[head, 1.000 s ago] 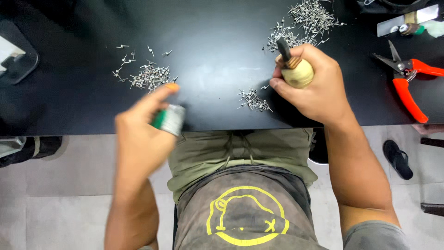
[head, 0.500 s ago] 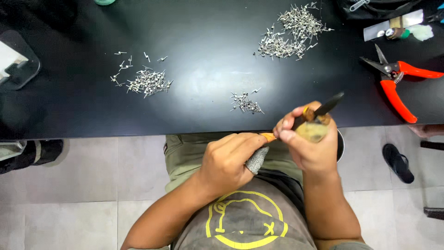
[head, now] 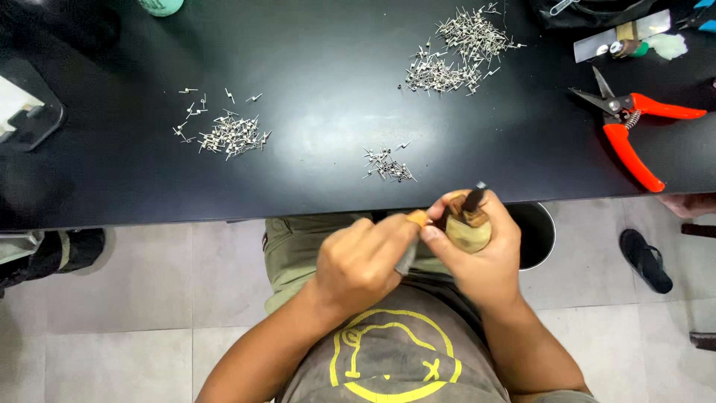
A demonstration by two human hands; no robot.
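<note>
My right hand [head: 481, 257] grips a rounded wooden-handled tool [head: 468, 224] with a dark metal tip pointing up toward the black table [head: 328, 134]. My left hand [head: 362, 261] is closed around a small cylindrical object with an orange end [head: 418, 219] and a grey body, pressed against the tool's handle. Both hands are held together over my lap, just below the table's near edge. A small heap of tiny metal pins [head: 388, 166] lies on the table right above the hands.
Two more pin piles lie on the table: one at the left [head: 227, 134], a larger one at the back right [head: 455, 52]. Orange-handled cutters [head: 630, 134] rest at the right. A dark round bin [head: 533, 235] stands under the table's edge, a sandal [head: 645, 257] on the floor.
My left hand has come in from the left with the small cylinder and met the right hand. The right hand drew the tool off the table down to my lap.
</note>
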